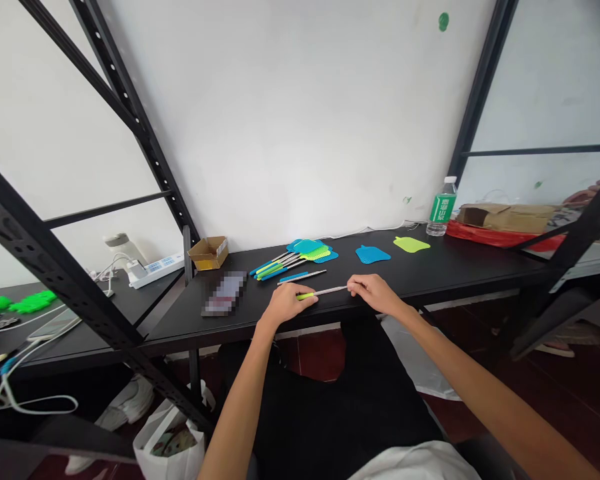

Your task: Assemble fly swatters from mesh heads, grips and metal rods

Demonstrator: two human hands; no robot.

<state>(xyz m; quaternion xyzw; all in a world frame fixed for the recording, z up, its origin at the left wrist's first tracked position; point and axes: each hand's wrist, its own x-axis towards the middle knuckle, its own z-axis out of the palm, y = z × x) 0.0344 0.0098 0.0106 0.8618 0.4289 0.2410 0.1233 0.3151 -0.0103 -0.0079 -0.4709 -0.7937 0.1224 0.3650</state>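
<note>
While the person faces a long black desk (460, 267), both bare arms reach forward and angle in toward the middle, palms down, with the wrists low near the desk's front edge. The left hand (286, 302) and the right hand (375, 294) are a bit apart, but they're both on the same piece: a thin silver metal rod with a lime-green plastic sleeve (325, 291), lying almost level along that front edge. The left hand is over the green end, and the right pinches the bare metal further along with its fingertips (353, 285). The left palm hides the end of the sleeve, and the right fingers hide the rod's far end, so you can't see how either end finishes.

Just past the rod there's a loose blue-gripped metal rod (301, 277), close to but not touching the hands. Behind that is a fanned pile of metal-handled fly swatters with blue and lime-green grips (275, 267), their plastic heads overlapping. A blue plastic swatter head (373, 254) and a lime-green one (411, 245) lie separately to the right. Left of the hands there's a flat rectangular thing (225, 293), but it's pixelated, so no idea what it is.
</note>
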